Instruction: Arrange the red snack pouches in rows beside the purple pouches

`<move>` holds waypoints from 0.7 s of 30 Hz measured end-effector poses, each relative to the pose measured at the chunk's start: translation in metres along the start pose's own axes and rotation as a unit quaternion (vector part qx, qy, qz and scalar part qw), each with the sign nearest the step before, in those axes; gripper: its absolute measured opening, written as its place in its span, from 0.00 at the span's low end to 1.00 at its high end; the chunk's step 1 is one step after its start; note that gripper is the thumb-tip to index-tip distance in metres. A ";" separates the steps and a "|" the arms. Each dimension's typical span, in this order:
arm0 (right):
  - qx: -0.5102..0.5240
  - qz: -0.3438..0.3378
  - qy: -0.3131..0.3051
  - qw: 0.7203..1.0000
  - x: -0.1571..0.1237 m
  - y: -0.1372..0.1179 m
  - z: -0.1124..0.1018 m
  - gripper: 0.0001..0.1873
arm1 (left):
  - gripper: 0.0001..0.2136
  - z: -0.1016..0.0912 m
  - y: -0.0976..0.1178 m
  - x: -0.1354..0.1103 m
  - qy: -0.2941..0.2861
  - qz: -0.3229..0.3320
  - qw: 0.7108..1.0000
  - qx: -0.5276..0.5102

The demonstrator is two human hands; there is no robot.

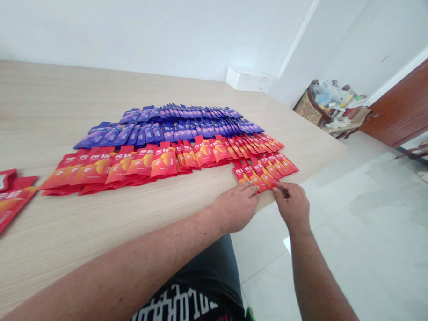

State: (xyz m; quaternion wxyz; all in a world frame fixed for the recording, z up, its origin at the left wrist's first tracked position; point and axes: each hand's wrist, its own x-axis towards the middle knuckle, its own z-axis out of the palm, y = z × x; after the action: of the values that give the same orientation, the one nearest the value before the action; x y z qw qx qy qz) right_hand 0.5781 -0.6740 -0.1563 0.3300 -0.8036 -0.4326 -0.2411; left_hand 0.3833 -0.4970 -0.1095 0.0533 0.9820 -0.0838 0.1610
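Observation:
Near the table's right edge, my left hand (236,206) rests with its fingers stretched forward, fingertips touching the lower end of a red packet (263,174) in a short overlapping row. Its thumb is hidden. My right hand (292,203) is closed, thumb and fingers pinched at the lower right corner of that same packet. Behind this short row runs a longer row of red packets (165,161) with orange fruit pictures. Farther back lie overlapping rows of blue-purple packets (187,130).
More red packets (9,202) lie apart at the left on the pale wooden table (92,226). A white box (245,80) stands at the back by the wall. Beyond the table's right edge are a cluttered chair (316,105) and a brown door (405,99).

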 end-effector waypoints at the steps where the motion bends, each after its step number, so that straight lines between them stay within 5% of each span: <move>1: -0.001 0.000 0.000 1.000 0.000 0.000 0.000 0.16 | 0.20 0.001 0.000 0.002 -0.001 0.000 1.000 -0.001; 8: 0.000 0.009 0.010 1.000 -0.002 -0.002 0.001 0.17 | 0.21 0.001 0.001 0.003 -0.007 0.000 1.000 -0.015; 12: 0.004 0.025 0.018 1.000 -0.005 -0.006 -0.001 0.17 | 0.20 -0.016 0.001 -0.016 -0.014 0.007 0.999 -0.030; 17: 0.028 0.058 0.055 0.996 -0.016 -0.027 -0.009 0.17 | 0.18 -0.054 -0.012 -0.069 -0.036 -0.021 0.997 -0.065; 21: 0.076 0.050 0.056 0.994 -0.025 -0.068 -0.019 0.14 | 0.15 -0.087 -0.033 -0.132 -0.023 -0.084 0.992 -0.093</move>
State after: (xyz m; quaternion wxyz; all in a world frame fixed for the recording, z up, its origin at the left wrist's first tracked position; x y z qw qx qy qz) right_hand 0.5053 -0.6730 -0.1385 0.4261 -0.7820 -0.3893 -0.2353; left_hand 0.2393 -0.4335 -0.0727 0.1557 0.9798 -0.0173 0.1245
